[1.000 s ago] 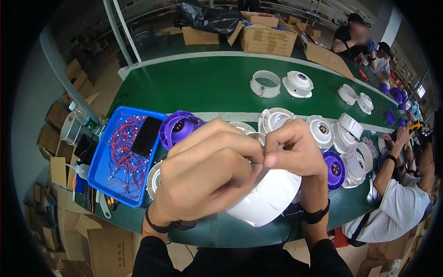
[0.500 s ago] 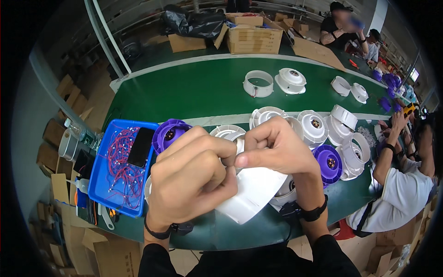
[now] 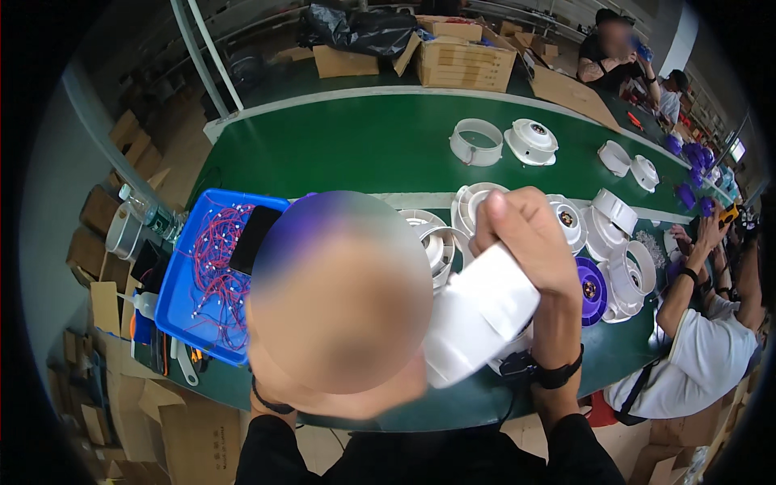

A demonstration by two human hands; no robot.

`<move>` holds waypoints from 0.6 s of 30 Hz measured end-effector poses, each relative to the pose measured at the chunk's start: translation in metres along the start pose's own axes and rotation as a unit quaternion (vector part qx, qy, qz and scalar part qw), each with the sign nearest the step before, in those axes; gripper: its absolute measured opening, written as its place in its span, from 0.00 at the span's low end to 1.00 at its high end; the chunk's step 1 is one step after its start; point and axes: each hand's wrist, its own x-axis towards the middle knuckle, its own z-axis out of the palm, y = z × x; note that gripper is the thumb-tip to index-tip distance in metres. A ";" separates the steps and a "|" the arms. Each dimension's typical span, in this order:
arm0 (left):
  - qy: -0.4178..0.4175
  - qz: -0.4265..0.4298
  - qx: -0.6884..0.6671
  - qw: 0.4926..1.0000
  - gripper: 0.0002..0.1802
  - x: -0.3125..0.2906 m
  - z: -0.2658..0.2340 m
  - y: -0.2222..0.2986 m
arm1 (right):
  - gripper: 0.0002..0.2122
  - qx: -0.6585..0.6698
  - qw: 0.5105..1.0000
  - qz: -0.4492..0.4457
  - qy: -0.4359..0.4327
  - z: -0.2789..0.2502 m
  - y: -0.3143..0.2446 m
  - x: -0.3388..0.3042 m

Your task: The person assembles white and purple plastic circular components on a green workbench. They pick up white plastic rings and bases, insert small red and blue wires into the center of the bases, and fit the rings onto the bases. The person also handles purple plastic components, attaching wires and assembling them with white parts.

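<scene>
Handling the white plastic part point(image 3: 482, 317), right of the blue tray point(image 3: 183, 305), seems the current step: right hand point(image 3: 529, 242) gripping it, left hand point(image 3: 343, 303) too obscured to tell; steady support seems needed next.

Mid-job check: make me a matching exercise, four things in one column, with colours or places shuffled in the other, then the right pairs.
Things
1. Phone
2. Curved part
3. Wires
4. Clear bottle

Colours or places
A. Mostly red, in the blue tray
B. Standing apart, left of the tray
C. White, in the right hand
D. Black

Pairs: 1-D, 2-C, 3-A, 4-B
</scene>
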 end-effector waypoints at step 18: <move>0.030 -0.163 0.100 0.981 0.12 -0.005 0.008 -0.002 | 0.22 -0.153 0.987 -0.053 0.021 0.026 -0.001 -0.001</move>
